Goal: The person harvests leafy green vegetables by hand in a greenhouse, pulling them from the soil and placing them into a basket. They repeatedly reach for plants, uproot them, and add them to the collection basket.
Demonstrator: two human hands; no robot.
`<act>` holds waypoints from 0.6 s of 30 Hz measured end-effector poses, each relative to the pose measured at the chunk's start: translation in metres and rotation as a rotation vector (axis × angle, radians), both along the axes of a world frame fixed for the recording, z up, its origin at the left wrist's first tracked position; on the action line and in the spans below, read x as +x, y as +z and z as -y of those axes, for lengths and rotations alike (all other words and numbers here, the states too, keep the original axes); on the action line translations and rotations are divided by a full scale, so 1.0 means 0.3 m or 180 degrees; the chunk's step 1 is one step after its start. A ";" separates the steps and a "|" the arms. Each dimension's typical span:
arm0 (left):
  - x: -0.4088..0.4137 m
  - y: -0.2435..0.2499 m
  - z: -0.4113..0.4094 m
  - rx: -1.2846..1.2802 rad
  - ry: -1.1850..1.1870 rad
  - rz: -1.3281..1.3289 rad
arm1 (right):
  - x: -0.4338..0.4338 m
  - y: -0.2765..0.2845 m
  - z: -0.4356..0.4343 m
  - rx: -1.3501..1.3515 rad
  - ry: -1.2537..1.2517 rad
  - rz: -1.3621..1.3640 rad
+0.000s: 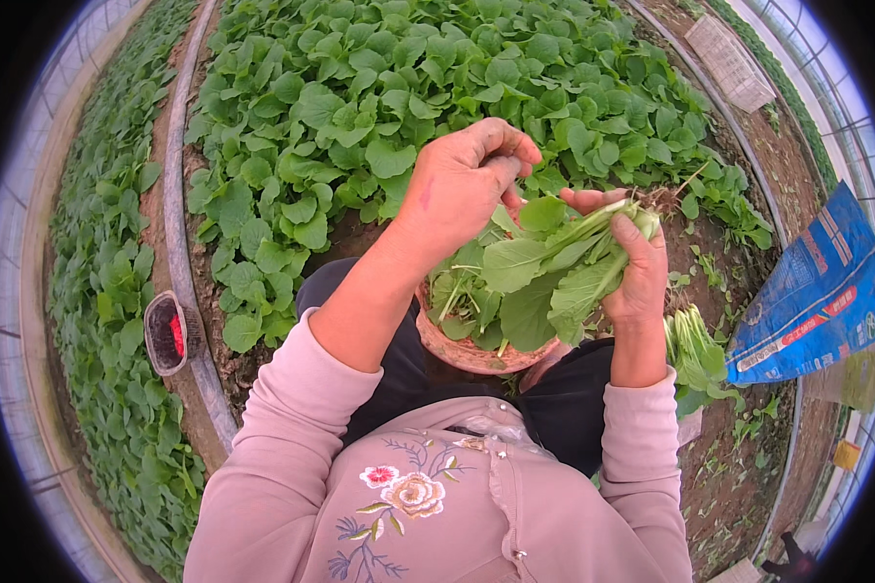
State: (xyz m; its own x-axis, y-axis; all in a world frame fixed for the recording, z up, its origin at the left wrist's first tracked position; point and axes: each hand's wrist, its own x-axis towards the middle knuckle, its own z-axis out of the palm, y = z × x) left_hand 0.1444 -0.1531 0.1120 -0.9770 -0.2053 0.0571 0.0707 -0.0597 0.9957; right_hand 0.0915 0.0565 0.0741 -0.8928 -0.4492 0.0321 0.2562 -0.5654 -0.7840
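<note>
My right hand (638,266) grips a bunch of leafy green plants (554,266) by the stems. Their pale stalks lie under the thumb, brown roots (660,200) stick out past the hand, and the leaves hang to the left. My left hand (474,175) is raised just left of the bunch, back towards me and fingers curled; whether anything is between its fingertips is hidden. Below both hands a reddish basin (481,357) stands between my legs, with loose green leaves (467,299) in it.
Dense leafy greens (408,80) grow ahead. A grey pipe (179,182) and a clear plastic tub (166,334) holding something red lie left. On the right are bundled greens (693,342), a blue printed bag (809,299) and, farther off, a white crate (729,62).
</note>
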 end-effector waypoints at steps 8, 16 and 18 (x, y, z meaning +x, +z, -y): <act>0.488 -0.135 0.591 -0.1859 0.1444 0.1779 | -0.023 -0.054 -0.009 0.0637 0.0240 -0.0259; 0.604 -0.724 0.606 -0.2867 0.0759 0.2090 | -0.033 -0.086 0.084 0.1554 0.0018 -0.0189; 0.553 -0.886 0.581 -0.3051 0.0288 0.2135 | -0.030 -0.091 0.102 0.1709 0.0055 -0.0197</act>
